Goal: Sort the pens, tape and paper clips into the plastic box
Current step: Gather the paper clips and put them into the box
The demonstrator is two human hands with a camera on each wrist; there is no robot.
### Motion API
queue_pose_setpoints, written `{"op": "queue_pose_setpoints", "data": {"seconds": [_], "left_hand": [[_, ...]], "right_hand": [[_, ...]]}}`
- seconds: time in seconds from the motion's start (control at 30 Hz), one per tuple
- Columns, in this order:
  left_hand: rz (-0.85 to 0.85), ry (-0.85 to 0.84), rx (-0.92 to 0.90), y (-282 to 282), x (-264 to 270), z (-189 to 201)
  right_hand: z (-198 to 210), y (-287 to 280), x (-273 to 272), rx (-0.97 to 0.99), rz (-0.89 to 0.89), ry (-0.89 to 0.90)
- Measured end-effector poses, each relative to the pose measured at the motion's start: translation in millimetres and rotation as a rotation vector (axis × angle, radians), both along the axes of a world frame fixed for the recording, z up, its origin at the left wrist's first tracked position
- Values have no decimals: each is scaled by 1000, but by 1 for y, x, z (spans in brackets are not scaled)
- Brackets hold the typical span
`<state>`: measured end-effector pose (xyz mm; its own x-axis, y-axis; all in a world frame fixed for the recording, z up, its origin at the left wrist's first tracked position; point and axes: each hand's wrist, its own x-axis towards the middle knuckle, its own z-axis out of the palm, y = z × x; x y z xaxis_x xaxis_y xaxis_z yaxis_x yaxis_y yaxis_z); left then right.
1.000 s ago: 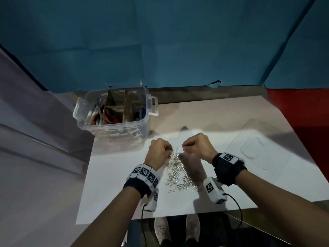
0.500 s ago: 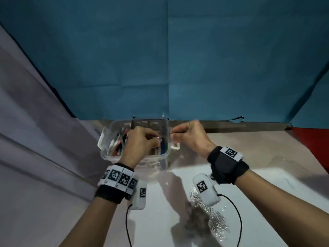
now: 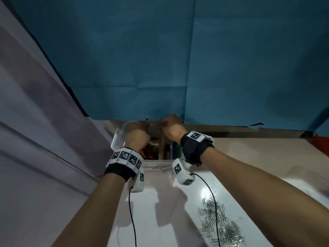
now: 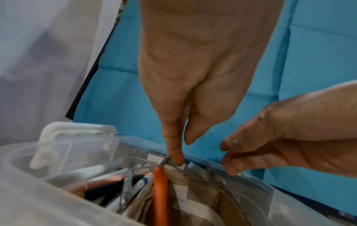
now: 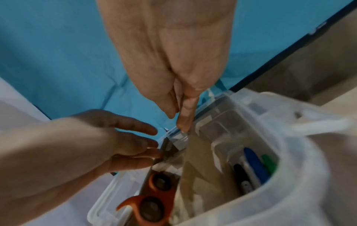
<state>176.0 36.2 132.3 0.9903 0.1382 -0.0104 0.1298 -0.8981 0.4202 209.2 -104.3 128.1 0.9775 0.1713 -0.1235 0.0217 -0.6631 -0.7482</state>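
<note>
1. My left hand (image 3: pixel 137 129) and my right hand (image 3: pixel 171 124) are both over the far end of the plastic box (image 3: pixel 118 138), close together but not touching.
2. Left grip: in the left wrist view, fingers (image 4: pixel 173 146) point down, nearly straight and pressed together. One fingertip touches the top edge of a cardboard divider (image 4: pixel 193 188) inside the box. Something thin and grey sits at that fingertip; too blurred to say if it's a clip or if I'm pinching it.
3. Right grip: in the right wrist view, fingers (image 5: pixel 185 113) also point down and are bunched, tips at the far rim of the box. Can't tell whether anything is held.
4. Box contents: pens (image 4: pixel 108 182) lie in the left compartment, with orange-handled scissors (image 5: pixel 152 197) just beside the divider. More pens, blue (image 5: pixel 255 163) and green (image 5: pixel 269 163), are in the right compartment.
5. Paper clips (image 3: pixel 219 223): a loose pile on the white surface (image 3: pixel 160 220), on my right and well apart from the box.
6. Tape: can't make it out in any view.
7. Blue backdrop (image 3: pixel 178 59) hangs behind the box.
</note>
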Motion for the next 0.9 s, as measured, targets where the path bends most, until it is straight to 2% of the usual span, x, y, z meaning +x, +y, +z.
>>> {"op": "queue_pose_setpoints", "data": {"seconds": [0.1, 0.17, 0.27, 0.37, 0.47, 0.6, 0.67, 0.77, 0.9], "left_hand": [[-14, -24, -96, -10, -16, 0], [-75, -112, -144, -31, -30, 6], [-254, -180, -267, -76, -66, 12], [-397, -54, -338, -116, -99, -6], [-450, 166, -226, -140, -112, -58], [-433, 345, -54, -151, -128, -125], [-484, 340, 17, -157, -144, -145], [-535, 222, 67, -163, -175, -164], [-636, 176, 4, -158, -200, -174]], "right_hand": [[-5, -28, -9, 158, -32, -12], [1, -51, -22, 293, -73, 31], [9, -90, -51, 305, -7, 107], [-14, -134, -81, 174, 125, 214], [-62, -168, -104, -113, 231, 296], [-111, -176, -141, -390, 299, 220], [-123, -177, -164, -469, 330, 179], [-144, -184, -190, -535, 421, 73], [-152, -200, -209, -448, 481, 61]]}}
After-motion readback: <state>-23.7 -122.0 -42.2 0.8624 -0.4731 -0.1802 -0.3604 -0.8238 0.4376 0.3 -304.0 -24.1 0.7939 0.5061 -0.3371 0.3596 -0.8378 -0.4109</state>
